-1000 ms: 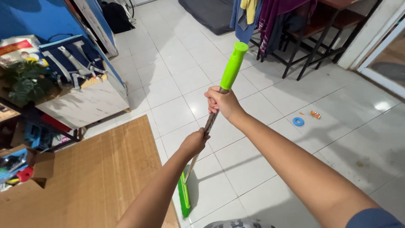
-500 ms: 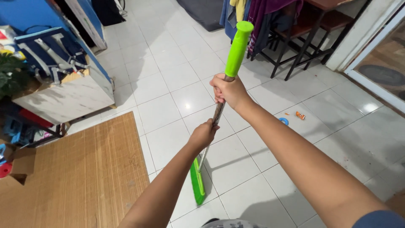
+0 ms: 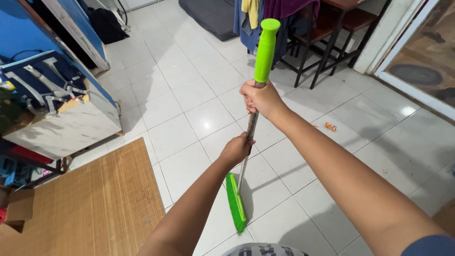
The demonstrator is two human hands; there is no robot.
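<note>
The broom [image 3: 249,142] is showing a bright green plastic grip at the top, a thin metal shaft that is looking a little worn, and a flat green head with green bristles. The head is resting on the white tiled floor [image 3: 199,95], just beside the edge of the woven brown mat [image 3: 90,204]. The shaft is leaning slightly, with the green grip pointing up and away from the person.

The right hand [image 3: 260,98] is closing fully around the shaft, directly under the green grip, with the fingers wrapping it tightly. The left hand [image 3: 236,149] is also closing in a fist around the shaft, lower down, near the middle. A small orange wrapper [image 3: 330,126] is lying on the tiles to the right.
</note>
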